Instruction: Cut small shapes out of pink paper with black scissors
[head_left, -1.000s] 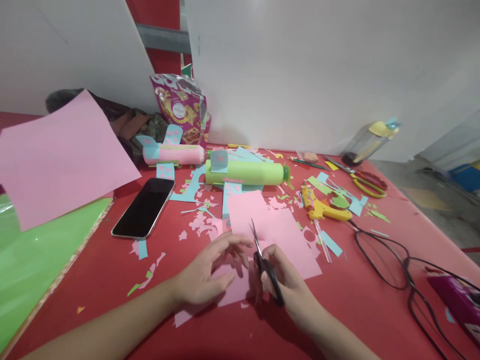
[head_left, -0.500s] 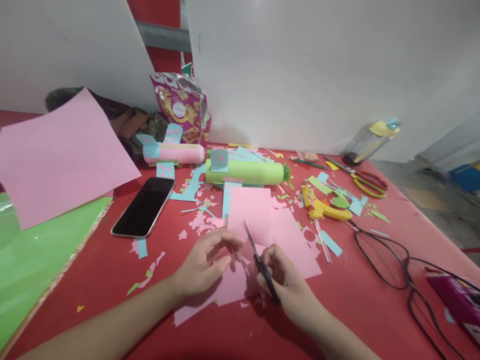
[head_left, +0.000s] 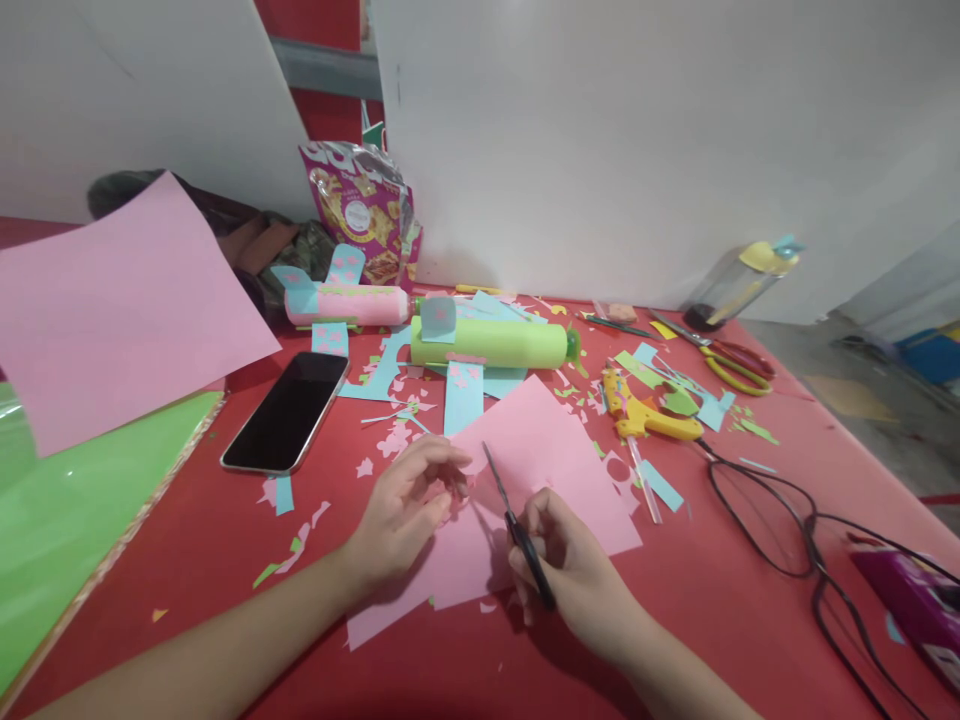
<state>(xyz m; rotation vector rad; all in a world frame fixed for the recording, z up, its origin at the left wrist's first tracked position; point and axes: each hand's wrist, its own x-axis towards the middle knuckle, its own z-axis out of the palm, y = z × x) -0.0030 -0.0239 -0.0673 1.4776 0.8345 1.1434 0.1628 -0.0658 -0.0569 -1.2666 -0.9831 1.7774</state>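
Red tabletop (head_left: 705,580), backed by white panels (head_left: 600,150). Working over pink paper sheets (head_left: 559,440), overlapping, flat or nearly so, front and centre on the red, between and below both hands.

Right hand (head_left: 574,560): closed around the handles of black-handled scissors (head_left: 517,530). Blades close together, angled up and left over the pink paper. Can't tell if touching it.

Left hand (head_left: 405,510): half curled, palm side toward the scissors, near the left edge of the sheets. Can't tell if pinching any paper between thumb and fingers.

Behind the sheets: green cylinder (head_left: 510,344) lying on its side, with blue paper fins. To its left, pink cylinder (head_left: 360,306), also lying down and finned in blue. Behind that, upright purple snack bag (head_left: 360,215).

Left side: phone (head_left: 289,412), screen dark, plus large pink sheet (head_left: 127,310) partly over a green sheet (head_left: 90,500).

Right side: yellow glue gun (head_left: 656,420) trailing black cable (head_left: 814,520); red-and-yellow-handled scissors (head_left: 739,368) farther back, near clear bottle (head_left: 739,285). Paper scraps (head_left: 394,440) scattered around.
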